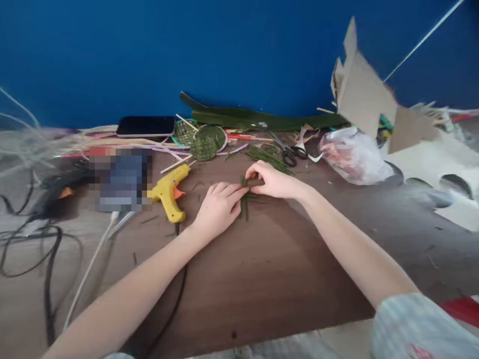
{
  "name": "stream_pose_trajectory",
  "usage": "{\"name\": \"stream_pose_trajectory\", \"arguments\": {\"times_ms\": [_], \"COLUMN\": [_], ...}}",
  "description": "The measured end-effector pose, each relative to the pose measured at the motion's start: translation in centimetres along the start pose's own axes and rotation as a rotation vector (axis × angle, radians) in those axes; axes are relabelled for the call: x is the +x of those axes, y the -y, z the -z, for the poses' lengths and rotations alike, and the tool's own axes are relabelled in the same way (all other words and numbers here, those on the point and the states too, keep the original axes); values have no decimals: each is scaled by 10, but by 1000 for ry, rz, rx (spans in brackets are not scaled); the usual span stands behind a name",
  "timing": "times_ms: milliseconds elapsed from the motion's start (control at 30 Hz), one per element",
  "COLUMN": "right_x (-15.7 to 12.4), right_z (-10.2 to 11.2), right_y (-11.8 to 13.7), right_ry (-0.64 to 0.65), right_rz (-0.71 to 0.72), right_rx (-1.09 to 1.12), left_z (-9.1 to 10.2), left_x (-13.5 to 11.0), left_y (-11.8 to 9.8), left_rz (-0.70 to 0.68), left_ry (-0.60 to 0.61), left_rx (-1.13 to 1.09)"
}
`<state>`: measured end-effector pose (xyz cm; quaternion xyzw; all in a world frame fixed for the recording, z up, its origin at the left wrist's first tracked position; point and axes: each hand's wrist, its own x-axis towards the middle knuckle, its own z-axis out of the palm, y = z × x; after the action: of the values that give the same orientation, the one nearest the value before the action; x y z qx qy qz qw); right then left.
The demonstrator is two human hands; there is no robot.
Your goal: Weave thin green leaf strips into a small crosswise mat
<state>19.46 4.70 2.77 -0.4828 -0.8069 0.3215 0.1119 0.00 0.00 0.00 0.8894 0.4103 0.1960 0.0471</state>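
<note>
Several narrow green leaf strips (244,205) lie crossed on the brown table, under and between my fingertips. My left hand (220,207) rests palm down, its fingers stretched out and pressing on the strips from the left. My right hand (271,180) pinches a strip end between thumb and forefinger from the right. A yellow glue gun (168,193) with an orange trigger lies left of my left hand. Beyond my right hand is a bundle of cut green strips (270,158), with black-handled scissors (290,153) beside it.
Round woven green pieces (206,142), a dark phone (145,126) and long green leaves (258,118) lie along the blue wall. A plastic bag (355,155) and cut cardboard (361,89) stand right. Cables (54,269) and a blurred-out device (125,179) are left.
</note>
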Motion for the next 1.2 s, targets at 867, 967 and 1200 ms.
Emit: {"name": "stream_pose_trajectory", "arguments": {"times_ms": [867,967,1200], "right_x": [-1,-1,0], "right_z": [-4,-5,-5], "right_y": [3,3,0], "right_ry": [-36,-26,-20], "right_rz": [128,128,121], "right_rx": [217,294,403], "left_z": [0,0,1], "left_x": [0,0,-1], "left_y": [1,1,0], "left_rz": [46,46,38], "left_ry": [41,41,34], "left_rx": [-51,-50,-60]}}
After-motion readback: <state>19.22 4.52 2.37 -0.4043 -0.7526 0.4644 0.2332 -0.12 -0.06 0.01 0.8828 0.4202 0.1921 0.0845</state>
